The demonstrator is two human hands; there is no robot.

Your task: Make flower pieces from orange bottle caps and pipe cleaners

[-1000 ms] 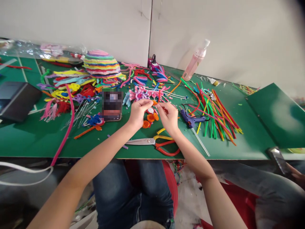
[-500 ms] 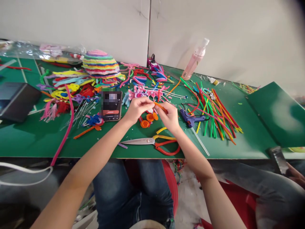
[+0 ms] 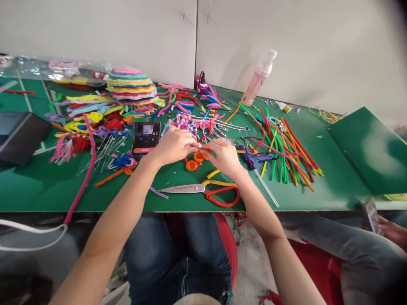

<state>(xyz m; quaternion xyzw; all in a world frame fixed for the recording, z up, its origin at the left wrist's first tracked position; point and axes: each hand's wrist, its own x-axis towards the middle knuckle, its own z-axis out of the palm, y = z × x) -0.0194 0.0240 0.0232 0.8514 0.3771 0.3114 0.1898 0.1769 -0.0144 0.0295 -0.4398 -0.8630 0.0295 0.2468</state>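
Lower and closer together than before — left hand (image 3: 176,145) and right hand (image 3: 224,156) both pinch an orange strip (image 3: 205,149).

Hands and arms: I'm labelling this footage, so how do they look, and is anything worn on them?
The left hand and right hand wear no gloves. No sleeve, watch, bracelet or marking shows on the left arm or right arm. Whether there are rings is hard to tell.

The scissor blades (image 3: 182,189) are shiny metal, the tabletop (image 3: 338,180) smooth — the orange strip (image 3: 205,149) perhaps fuzzy.
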